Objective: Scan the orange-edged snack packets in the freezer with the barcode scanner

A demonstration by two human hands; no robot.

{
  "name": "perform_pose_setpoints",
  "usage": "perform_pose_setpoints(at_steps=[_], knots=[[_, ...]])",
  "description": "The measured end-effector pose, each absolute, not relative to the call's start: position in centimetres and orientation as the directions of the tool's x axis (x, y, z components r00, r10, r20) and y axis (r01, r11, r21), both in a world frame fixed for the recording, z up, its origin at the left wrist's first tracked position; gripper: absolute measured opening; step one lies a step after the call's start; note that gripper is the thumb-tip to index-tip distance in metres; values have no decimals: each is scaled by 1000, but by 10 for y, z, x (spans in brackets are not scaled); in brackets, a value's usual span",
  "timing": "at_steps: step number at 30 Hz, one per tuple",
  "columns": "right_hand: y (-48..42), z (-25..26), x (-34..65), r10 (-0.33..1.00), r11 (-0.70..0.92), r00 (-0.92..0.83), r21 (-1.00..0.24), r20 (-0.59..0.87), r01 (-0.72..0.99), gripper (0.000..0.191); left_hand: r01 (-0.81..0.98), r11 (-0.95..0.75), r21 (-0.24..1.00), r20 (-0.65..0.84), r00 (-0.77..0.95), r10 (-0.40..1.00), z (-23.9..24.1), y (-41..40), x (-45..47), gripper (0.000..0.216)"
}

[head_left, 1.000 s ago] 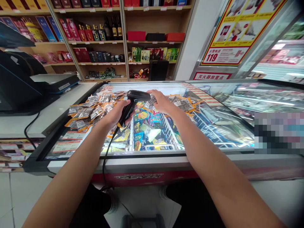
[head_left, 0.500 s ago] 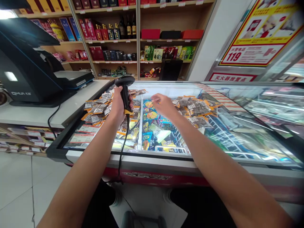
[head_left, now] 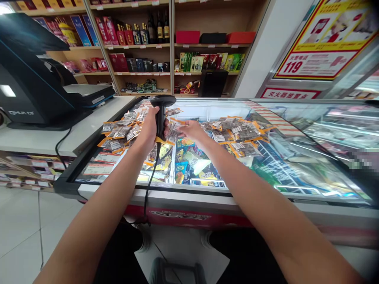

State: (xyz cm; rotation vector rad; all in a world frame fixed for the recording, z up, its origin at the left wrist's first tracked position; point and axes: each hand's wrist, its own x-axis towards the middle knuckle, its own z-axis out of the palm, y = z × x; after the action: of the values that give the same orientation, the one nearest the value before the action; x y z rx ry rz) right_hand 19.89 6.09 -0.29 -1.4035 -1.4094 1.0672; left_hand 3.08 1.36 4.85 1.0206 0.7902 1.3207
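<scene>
My left hand [head_left: 150, 128] is wrapped round the handle of a black barcode scanner [head_left: 160, 116], held upright with its head on top and its cable hanging down. Just right of the scanner, my right hand [head_left: 192, 131] pinches a small clear snack packet [head_left: 174, 130] with orange edges. The packet is blurred and overlaps the scanner handle and left fingers in view. Similar packets [head_left: 121, 132] lie in a pile to the left on the freezer's glass top. Another pile of packets [head_left: 239, 132] lies on the glass to the right of my right hand.
The chest freezer [head_left: 189, 193] spans the front, with colourful bagged goods [head_left: 195, 163] under its glass. A checkout terminal [head_left: 32, 86] and a scale [head_left: 89, 94] stand on the counter at left. Stocked shelves [head_left: 142, 46] rise behind. A stool [head_left: 177, 272] is below.
My right hand has moved left to the scanner and now holds a snack packet between its fingers. The scanner has shifted slightly to the right in view.
</scene>
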Motion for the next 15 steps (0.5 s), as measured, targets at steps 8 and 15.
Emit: perform_pose_setpoints(at_steps=[8,15], knots=[[68,22,280,956,11,295,-999,-5,-52,18,-107,2,994,53,504,862,38,5,31,38],[60,29,286,968,48,250,-995,24,-92,19,43,-24,999,-6,595,804,35,-2,31,45]])
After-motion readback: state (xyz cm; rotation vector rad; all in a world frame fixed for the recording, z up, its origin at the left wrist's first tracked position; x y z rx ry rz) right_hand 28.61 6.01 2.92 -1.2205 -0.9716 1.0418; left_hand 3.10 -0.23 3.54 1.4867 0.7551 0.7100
